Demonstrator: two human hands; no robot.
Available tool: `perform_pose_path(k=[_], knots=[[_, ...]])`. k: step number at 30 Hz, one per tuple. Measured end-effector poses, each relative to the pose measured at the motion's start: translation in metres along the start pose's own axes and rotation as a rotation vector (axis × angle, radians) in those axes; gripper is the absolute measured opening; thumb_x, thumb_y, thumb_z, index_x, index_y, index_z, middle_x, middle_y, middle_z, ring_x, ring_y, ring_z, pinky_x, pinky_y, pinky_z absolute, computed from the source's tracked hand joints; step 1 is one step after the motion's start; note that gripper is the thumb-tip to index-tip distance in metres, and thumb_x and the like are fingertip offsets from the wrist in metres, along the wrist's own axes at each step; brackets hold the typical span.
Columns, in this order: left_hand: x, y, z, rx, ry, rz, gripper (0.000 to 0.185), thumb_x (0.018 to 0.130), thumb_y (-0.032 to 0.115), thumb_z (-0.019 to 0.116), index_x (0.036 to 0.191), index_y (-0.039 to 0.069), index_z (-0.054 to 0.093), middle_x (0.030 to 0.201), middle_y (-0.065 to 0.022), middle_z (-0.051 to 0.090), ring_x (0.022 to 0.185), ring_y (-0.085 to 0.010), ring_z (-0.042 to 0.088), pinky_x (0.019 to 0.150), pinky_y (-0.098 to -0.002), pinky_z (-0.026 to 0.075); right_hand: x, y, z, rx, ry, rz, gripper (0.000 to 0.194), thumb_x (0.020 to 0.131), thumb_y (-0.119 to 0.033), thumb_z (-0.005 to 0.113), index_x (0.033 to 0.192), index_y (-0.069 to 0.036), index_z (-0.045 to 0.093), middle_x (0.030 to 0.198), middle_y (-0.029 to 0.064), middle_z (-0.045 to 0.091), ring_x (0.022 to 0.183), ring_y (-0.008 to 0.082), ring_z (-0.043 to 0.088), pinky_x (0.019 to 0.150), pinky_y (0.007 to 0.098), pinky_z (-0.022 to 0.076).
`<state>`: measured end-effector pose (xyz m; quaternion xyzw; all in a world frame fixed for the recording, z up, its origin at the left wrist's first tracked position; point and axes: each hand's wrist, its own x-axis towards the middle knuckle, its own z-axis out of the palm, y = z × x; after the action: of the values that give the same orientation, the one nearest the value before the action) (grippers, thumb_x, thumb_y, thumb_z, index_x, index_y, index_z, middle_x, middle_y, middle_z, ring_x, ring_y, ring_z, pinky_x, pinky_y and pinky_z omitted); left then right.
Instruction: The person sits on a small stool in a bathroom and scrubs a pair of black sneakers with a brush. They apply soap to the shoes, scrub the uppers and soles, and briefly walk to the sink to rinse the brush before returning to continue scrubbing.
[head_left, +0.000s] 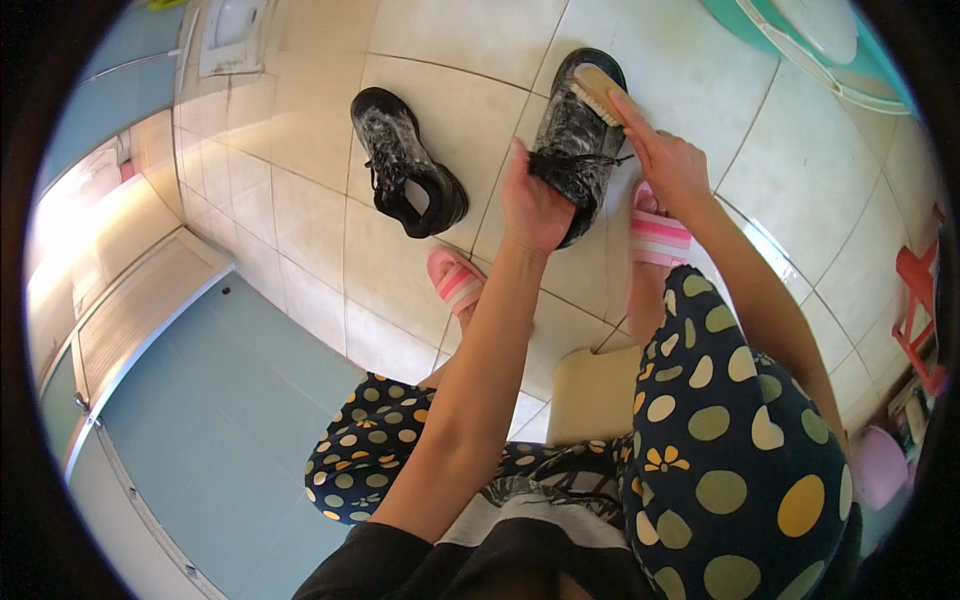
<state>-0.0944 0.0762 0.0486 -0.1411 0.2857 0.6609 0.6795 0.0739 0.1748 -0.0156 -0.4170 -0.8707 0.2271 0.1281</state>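
Observation:
A black lace-up shoe (574, 127) streaked with whitish suds is before me, its toe pointing away. My left hand (534, 202) grips it at the heel end, with the fingers hidden inside or behind the shoe. In my right hand (667, 161) is a scrubbing brush (600, 90) with a wooden back and pale bristles. Those bristles rest against the shoe's upper near the toe. To the left, the other black shoe (409, 165) stands on the floor with similar whitish streaks and its laces loose.
Pale tiles (450, 34) cover the floor. Pink striped slides (456, 281) are on my feet, and a cream stool (589, 390) is beneath me. A turquoise basin (874, 67) stands at the upper right. Near the right rim is a red plastic object (916, 300); a blue-tiled area (232, 420) lies left.

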Motion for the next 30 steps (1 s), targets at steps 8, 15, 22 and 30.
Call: perform_pose_path(k=[8, 15, 22, 30], knots=[[0.005, -0.02, -0.009, 0.244, 0.166, 0.055, 0.058, 0.093, 0.054, 0.043, 0.126, 0.006, 0.046, 0.12, -0.0086, 0.055, 0.109, -0.0259, 0.052, 0.095, -0.0395, 0.042, -0.041, -0.059, -0.032, 0.406, -0.12, 0.078, 0.053, 0.096, -0.022, 0.045, 0.143, -0.038, 0.026, 0.072, 0.0172, 0.063, 0.061, 0.0333, 0.062, 0.052, 0.0427, 0.0485], [0.005, -0.014, -0.011, 0.003, 0.229, -0.005, 0.062, 0.093, 0.057, 0.035, 0.128, 0.007, 0.046, 0.123, -0.0096, 0.055, 0.113, -0.0282, 0.051, 0.102, -0.0425, 0.036, -0.001, -0.064, -0.045, -0.032, -0.543, 0.141, 0.063, 0.089, -0.01, 0.049, 0.142, -0.036, 0.03, 0.093, 0.014, 0.068, 0.073, 0.0313, 0.065, 0.067, 0.0384, 0.052], [0.003, 0.001, -0.002, -0.048, 0.103, -0.081, 0.074, 0.093, 0.06, 0.024, 0.135, 0.002, 0.039, 0.135, -0.0143, 0.047, 0.123, -0.0314, 0.045, 0.106, -0.0444, 0.031, -0.014, -0.03, -0.045, 0.54, -0.358, 0.332, 0.062, 0.087, -0.009, 0.049, 0.14, -0.037, 0.033, 0.09, 0.0097, 0.068, 0.07, 0.0275, 0.065, 0.069, 0.0374, 0.0526], [0.01, -0.011, -0.004, -0.081, 0.377, 0.037, 0.044, 0.095, 0.033, 0.03, 0.121, 0.003, 0.049, 0.12, -0.014, 0.055, 0.11, -0.0316, 0.052, 0.1, -0.046, 0.037, -0.011, -0.069, -0.057, 0.097, -0.656, 0.081, 0.058, 0.088, -0.007, 0.051, 0.139, -0.032, 0.039, 0.078, 0.0079, 0.061, 0.07, 0.0236, 0.06, 0.066, 0.0369, 0.0499]])
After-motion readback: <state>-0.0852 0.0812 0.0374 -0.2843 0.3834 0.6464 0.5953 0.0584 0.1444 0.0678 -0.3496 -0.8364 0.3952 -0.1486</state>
